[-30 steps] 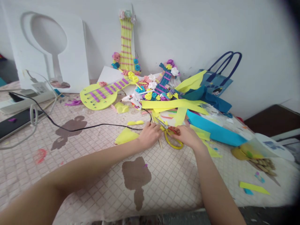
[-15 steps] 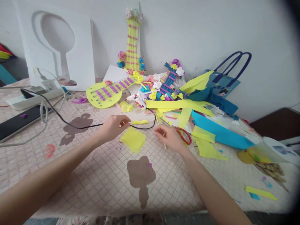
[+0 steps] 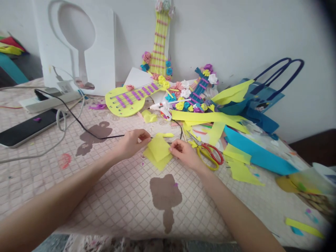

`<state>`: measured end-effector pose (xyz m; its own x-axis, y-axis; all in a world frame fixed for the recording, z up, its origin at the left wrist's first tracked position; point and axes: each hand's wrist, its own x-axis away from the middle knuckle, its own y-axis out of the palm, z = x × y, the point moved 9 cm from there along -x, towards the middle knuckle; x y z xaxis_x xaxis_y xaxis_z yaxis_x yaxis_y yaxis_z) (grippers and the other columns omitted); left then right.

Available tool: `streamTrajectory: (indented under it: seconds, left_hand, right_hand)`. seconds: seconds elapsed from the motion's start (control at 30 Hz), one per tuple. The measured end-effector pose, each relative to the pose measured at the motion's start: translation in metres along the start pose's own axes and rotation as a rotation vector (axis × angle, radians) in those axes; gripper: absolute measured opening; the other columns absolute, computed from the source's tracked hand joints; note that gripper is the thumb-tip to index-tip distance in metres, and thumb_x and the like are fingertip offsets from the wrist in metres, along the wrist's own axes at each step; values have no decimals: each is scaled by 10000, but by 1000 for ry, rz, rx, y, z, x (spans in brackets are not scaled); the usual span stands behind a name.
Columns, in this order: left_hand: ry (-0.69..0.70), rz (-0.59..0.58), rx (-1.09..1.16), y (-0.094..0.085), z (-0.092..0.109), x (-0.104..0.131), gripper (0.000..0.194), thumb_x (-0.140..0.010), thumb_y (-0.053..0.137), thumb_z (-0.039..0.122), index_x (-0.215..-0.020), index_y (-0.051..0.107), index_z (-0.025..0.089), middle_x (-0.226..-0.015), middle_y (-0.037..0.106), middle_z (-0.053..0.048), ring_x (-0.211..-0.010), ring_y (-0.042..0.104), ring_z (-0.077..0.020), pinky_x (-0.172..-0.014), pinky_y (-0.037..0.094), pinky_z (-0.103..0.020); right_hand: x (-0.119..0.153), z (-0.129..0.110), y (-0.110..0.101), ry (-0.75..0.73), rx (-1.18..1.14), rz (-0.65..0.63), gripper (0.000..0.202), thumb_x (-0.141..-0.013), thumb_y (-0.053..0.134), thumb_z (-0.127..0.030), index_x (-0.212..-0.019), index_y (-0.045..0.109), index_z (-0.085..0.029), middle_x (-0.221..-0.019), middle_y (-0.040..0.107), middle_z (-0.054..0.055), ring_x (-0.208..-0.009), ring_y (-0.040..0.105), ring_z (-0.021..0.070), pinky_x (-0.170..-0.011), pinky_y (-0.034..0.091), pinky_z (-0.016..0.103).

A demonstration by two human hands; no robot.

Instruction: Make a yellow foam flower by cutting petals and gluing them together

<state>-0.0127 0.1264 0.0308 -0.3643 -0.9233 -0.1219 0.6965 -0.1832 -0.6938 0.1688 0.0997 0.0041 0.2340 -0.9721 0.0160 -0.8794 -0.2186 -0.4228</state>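
Observation:
A thin yellow crepe paper square is raised a little off the table, with another yellow sheet lying under it. My left hand pinches its left corner. At the right corner, my right hand grips the same square between thumb and fingers. Behind the paper lie a small rolled yellow strip and the black cord of a white glue gun. Red and yellow handled scissors rest just right of my right hand.
A yellow paper guitar, a blue one with paper flowers, and a standing yellow one are at the back. Blue paper and yellow strips spread rightward. A phone and power strip sit left.
The top yellow square has come up off the sheet beneath, now held at two corners. My right hand moved in from beside the paper to its right corner. The view shifted slightly.

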Motion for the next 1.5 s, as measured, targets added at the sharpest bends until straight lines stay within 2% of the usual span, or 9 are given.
streamTrajectory:
  seconds: [0.23, 0.37, 0.53, 0.63, 0.97, 1.1, 1.27, 1.4, 1.5]
  left_hand:
    - [-100, -127, 401, 30, -10, 4, 512, -820, 544, 460, -1213, 419, 156, -964, 675, -96, -786, 650, -182, -552, 492, -258]
    - [45, -98, 276, 27, 5, 8, 305, -800, 601, 342, -1040, 527, 169, -921, 669, -48, -761, 637, -148, -612, 491, -255]
    - [551, -275, -20, 46, 52, 33, 133, -788, 617, 203, -919, 617, 182, -983, 641, -41, -951, 581, -172, -859, 453, -319]
    - [693, -296, -115, 52, 63, 42, 145, -799, 613, 183, -944, 619, 183, -1066, 622, -63, -1059, 533, -200, -946, 399, -353]
    - [619, -171, -197, 36, 46, 25, 96, -843, 569, 230, -920, 605, 185, -985, 641, -57, -963, 578, -179, -875, 422, -320]
    - [521, -24, -119, 25, 44, 24, 282, -771, 598, 201, -1040, 520, 171, -1013, 595, -79, -974, 559, -200, -852, 458, -333]
    - [602, 28, -102, 32, 60, 35, 429, -790, 580, 174, -1194, 438, 158, -1173, 525, -133, -1131, 476, -226, -948, 414, -378]
    - [689, -104, -144, 44, 68, 41, 84, -869, 538, 232, -936, 572, 192, -1041, 613, -70, -1023, 516, -193, -912, 388, -359]
    - [739, -231, -185, 52, 68, 47, 174, -901, 470, 176, -774, 588, 191, -916, 659, -34, -969, 529, -177, -903, 356, -350]
  right_hand:
    - [8, 7, 0, 101, -516, 79, 266, -732, 668, -399, -752, 492, -201, -554, 528, -53, -477, 452, 78, -437, 329, 200]
    - [11, 10, -1, 112, -582, 129, 269, -710, 683, -340, -833, 483, -208, -591, 536, -63, -510, 492, 79, -454, 364, 194]
    - [12, 10, -13, 71, -508, 194, 331, -730, 632, -282, -1011, 458, -254, -642, 518, -87, -503, 490, 72, -452, 370, 191]
    - [14, 8, -18, 41, -488, 202, 189, -752, 601, -277, -923, 531, -233, -671, 520, -67, -521, 496, 69, -464, 384, 199]
    - [30, 15, 1, 21, -299, 65, 183, -765, 570, -226, -946, 593, -213, -853, 659, 30, -790, 647, 163, -603, 488, 268]
    - [38, 15, 9, 24, -281, 60, 152, -782, 602, -255, -930, 573, -231, -799, 667, 22, -766, 652, 172, -599, 487, 278]
    - [43, 12, 11, -12, -273, 74, 122, -803, 609, -283, -910, 576, -237, -754, 650, 10, -708, 632, 167, -547, 458, 262]
    - [48, -1, 10, -140, -8, 24, 38, -821, 590, -242, -852, 607, -229, -769, 621, 11, -694, 584, 146, -605, 449, 270]
    - [53, -15, 17, -309, 238, -82, 117, -828, 533, -154, -871, 615, -226, -834, 577, 27, -717, 553, 139, -629, 441, 268]
